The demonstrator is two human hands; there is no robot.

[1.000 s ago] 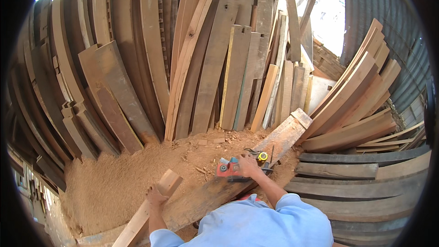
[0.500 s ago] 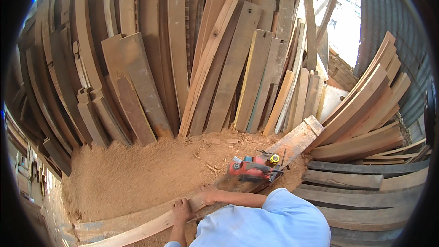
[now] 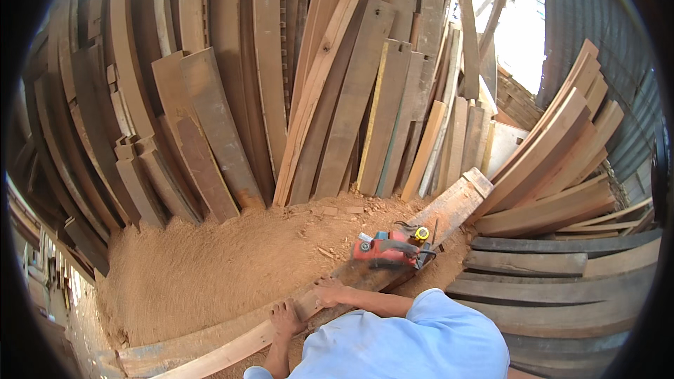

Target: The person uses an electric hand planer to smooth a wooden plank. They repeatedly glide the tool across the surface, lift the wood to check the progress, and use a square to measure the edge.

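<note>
A long, pale wooden plank (image 3: 242, 346) lies slantwise at the lower middle, along a wider worn board (image 3: 158, 352). My left hand (image 3: 286, 318) grips it with the fingers over its far edge. Farther up and to the right, my right hand (image 3: 329, 292) is closed over the plank near its end, fingertips at the far side; the thumb is hard to make out. Beyond my right hand, a red and black power planer (image 3: 385, 250) rests on the bench board, with a yellow tape measure (image 3: 421, 234) beside it. Neither hand touches these tools.
The worn bench board (image 3: 453, 203) runs to the upper right and has a small crosspiece at its end. Wood shavings (image 3: 203, 277) cover the ground beyond. Many upright planks (image 3: 351, 105) lean at the back; stacked boards (image 3: 554, 302) lie at right, near a corrugated metal wall (image 3: 597, 21).
Both hands have shifted slightly right and away from me, along with the plank. The view has tilted a little. The planer and tape measure stay on the bench board.
</note>
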